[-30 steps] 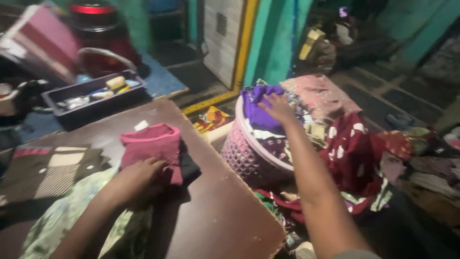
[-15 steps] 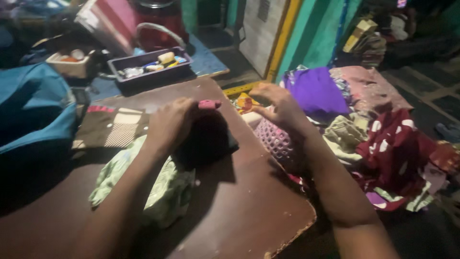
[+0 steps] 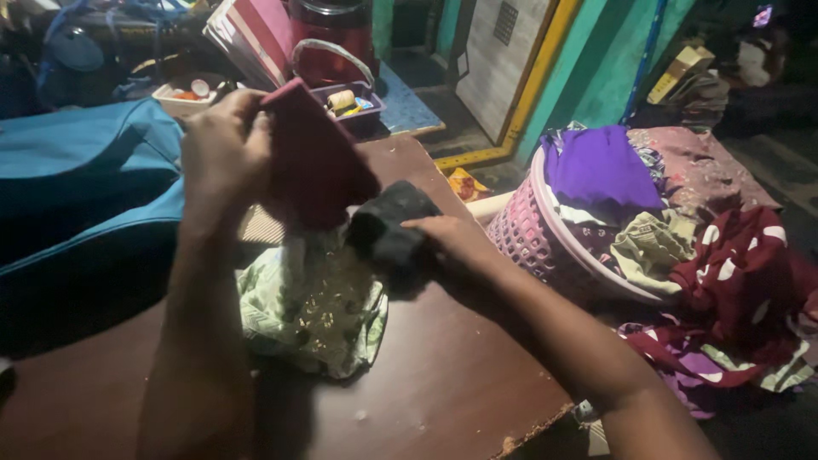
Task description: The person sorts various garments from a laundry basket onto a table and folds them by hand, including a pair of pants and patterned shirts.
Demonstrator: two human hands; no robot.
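My left hand (image 3: 223, 152) holds a folded maroon cloth (image 3: 317, 162) lifted above the brown table (image 3: 443, 383). My right hand (image 3: 452, 243) rests on a dark folded cloth (image 3: 390, 230) lying on the table. Under both lies a pale green patterned garment (image 3: 311, 307), crumpled on the tabletop. To the right stands a pink laundry basket (image 3: 524, 230) heaped with clothes, a purple garment (image 3: 601, 166) on top.
A blue bag (image 3: 85, 196) lies at the table's left. Behind stand a dark tray of small items (image 3: 354, 102), a red container (image 3: 328, 38) and a pink box (image 3: 256, 34). A red spotted cloth (image 3: 741, 281) and other clothes spill on the floor at right.
My left hand has raised the maroon cloth off the table. My right hand has moved from above the basket down onto the dark cloth. The view shifted left.
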